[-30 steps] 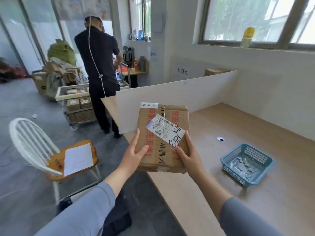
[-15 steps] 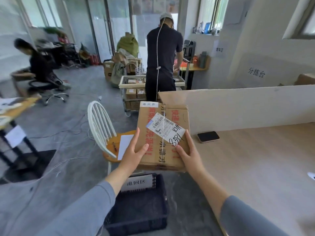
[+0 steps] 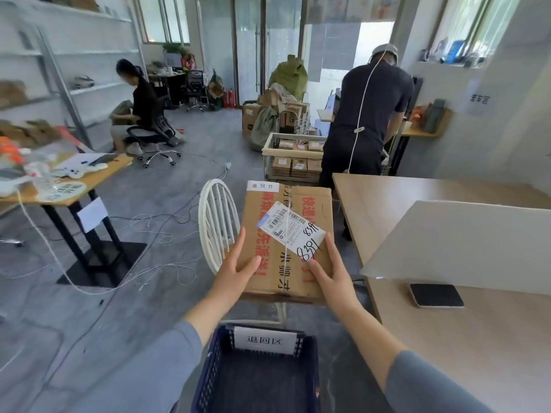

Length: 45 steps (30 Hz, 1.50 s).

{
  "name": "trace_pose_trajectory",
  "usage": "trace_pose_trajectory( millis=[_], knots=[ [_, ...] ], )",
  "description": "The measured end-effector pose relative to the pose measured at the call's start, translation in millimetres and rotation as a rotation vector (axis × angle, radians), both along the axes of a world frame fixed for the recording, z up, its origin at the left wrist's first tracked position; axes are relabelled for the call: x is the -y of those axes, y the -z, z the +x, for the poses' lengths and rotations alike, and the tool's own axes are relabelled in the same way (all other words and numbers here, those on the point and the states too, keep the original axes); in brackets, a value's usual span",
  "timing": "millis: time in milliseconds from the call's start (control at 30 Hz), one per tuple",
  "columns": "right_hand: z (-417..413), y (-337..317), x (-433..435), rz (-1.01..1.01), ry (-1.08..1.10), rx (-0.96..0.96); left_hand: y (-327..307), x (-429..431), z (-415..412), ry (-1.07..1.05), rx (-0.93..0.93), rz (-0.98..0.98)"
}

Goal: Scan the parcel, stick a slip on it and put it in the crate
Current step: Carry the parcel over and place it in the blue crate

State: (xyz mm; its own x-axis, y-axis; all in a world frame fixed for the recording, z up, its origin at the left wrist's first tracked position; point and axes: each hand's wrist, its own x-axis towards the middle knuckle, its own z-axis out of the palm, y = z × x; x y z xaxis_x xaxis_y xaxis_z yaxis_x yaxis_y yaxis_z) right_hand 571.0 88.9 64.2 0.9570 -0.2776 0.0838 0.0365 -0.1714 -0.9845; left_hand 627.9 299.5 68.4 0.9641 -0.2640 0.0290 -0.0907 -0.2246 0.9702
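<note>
I hold a brown cardboard parcel (image 3: 275, 263) with red print in front of me, above the floor. A white barcode label (image 3: 293, 231) with handwritten numbers lies across its top, and a small white slip (image 3: 263, 186) sits at its far left corner. My left hand (image 3: 237, 272) grips the parcel's left near edge. My right hand (image 3: 332, 271) grips its right near edge. A dark blue plastic crate (image 3: 310, 371) with a white paper sign stands on the floor just below and nearer to me; its inside looks bare.
A white spindle chair (image 3: 216, 222) stands behind the parcel. The wooden table (image 3: 447, 338) at right carries a white divider board (image 3: 465, 248) and a black phone (image 3: 436, 295). One person (image 3: 369, 114) stands at a parcel cart (image 3: 293, 158); another sits far left. Cables trail over the floor.
My view has swung left, away from the table and toward the floor. The parcel stays gripped in both hands and now hangs above the blue crate.
</note>
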Motion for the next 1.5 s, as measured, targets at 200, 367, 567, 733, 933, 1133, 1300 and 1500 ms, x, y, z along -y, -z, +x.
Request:
trace_pose_trajectory(
  millis=[200, 367, 567, 733, 933, 1133, 1300, 1500],
  knots=[
    [45, 17, 7, -0.020, -0.030, -0.038, 14, 5, 36, -0.029, -0.020, -0.002],
    [63, 67, 4, 0.007, -0.056, -0.121, 63, 3, 57, -0.039, -0.106, 0.004],
    [80, 163, 0, 0.016, -0.014, -0.258, 160, 3, 81, -0.033, -0.252, 0.011],
    [90, 261, -8, 0.032, -0.002, -0.337, 269, -5, 98, -0.028, -0.313, 0.052],
    [94, 387, -14, 0.053, -0.021, -0.406, 393, -10, 99, -0.043, -0.409, 0.093],
    [86, 508, -23, 0.141, -0.013, -0.464, 503, -17, 88, -0.057, -0.480, 0.117],
    [76, 598, -30, 0.113, -0.057, -0.518, 587, -26, 75, -0.064, -0.522, 0.119],
    [63, 671, -36, 0.138, -0.040, -0.582, 658, -33, 70, -0.033, -0.547, 0.150]
  ],
)
